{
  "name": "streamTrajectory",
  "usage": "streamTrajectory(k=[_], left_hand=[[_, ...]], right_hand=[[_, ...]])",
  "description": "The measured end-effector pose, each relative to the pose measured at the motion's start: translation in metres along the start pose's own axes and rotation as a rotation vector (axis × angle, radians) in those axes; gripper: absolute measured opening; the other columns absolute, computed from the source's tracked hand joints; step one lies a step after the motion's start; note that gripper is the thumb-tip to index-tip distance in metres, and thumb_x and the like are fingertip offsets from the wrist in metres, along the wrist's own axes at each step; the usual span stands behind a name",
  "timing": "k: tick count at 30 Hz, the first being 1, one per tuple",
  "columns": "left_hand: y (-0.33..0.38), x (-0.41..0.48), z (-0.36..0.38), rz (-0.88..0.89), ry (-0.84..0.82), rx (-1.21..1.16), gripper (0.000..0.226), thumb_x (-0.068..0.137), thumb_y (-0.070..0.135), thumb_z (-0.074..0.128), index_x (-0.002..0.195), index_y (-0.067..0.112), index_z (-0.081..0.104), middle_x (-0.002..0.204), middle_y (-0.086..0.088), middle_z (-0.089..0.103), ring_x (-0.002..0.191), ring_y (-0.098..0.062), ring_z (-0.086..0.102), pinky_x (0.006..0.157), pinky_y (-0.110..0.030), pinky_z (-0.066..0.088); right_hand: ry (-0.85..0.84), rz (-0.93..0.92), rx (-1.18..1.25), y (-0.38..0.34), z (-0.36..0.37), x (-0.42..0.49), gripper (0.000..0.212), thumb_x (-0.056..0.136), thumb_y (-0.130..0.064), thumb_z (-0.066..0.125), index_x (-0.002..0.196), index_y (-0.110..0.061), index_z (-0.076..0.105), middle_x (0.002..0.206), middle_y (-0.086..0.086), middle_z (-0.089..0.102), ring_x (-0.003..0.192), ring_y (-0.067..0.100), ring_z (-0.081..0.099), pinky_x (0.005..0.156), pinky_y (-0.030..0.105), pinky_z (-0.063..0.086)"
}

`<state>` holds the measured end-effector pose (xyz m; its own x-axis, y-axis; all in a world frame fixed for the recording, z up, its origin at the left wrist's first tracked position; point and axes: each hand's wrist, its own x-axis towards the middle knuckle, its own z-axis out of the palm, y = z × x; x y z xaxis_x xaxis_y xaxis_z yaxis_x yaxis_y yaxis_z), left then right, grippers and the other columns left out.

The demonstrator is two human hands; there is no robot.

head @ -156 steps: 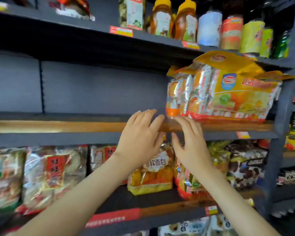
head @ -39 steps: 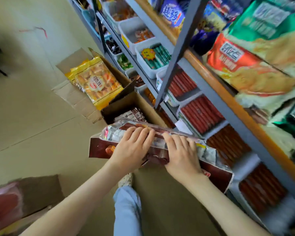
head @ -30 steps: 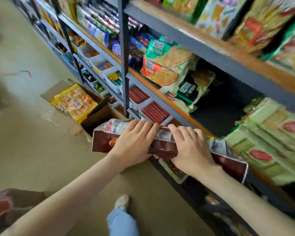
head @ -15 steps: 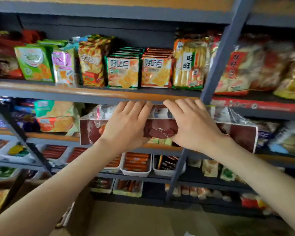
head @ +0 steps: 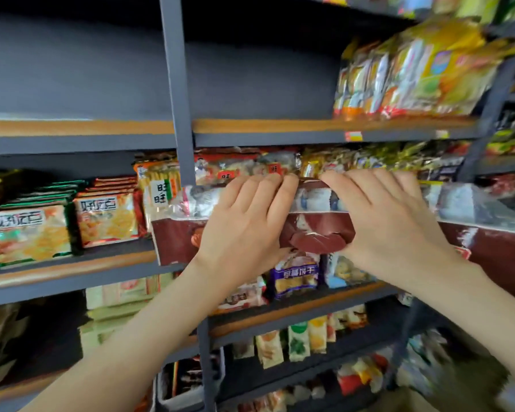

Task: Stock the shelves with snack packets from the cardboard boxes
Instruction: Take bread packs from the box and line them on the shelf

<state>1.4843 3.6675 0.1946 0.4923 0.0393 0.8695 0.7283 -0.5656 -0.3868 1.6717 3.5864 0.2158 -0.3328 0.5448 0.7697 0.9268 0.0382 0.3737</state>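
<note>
As left hand (head: 244,228) clasps packet (head: 174,242), right hand (head: 390,230) does.

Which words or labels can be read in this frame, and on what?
"好吃点": cracker packets, at left.
"旺旺": tall packet beside the post.
"早餐饼干": purple packet.
Too blurred: price tag, yellow bags, dark red packet held by left hand and right hand.
</note>
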Motion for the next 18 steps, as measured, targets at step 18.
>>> streamTrajectory(k=[18], left_hand=[[0.015, 0.204, 0.089, 0.155, 0.216, 0.425, 0.048, 0.090, 0.021, 0.059, 0.129, -0.004, 0.048, 0.116, -0.019, 0.061, 0.104, -0.035, 0.059, 0.094, -0.044, 0.040]], right_hand=[[0.512, -0.062, -0.126, 0.202, 0.059, 0.091, 0.080, 0.062, -0.016, 0.077, 0.134, -0.003, 0.043, 0.112, 0.014, 0.059, 0.106, 0.030, 0.048, 0.091, 0.039, 0.033]])
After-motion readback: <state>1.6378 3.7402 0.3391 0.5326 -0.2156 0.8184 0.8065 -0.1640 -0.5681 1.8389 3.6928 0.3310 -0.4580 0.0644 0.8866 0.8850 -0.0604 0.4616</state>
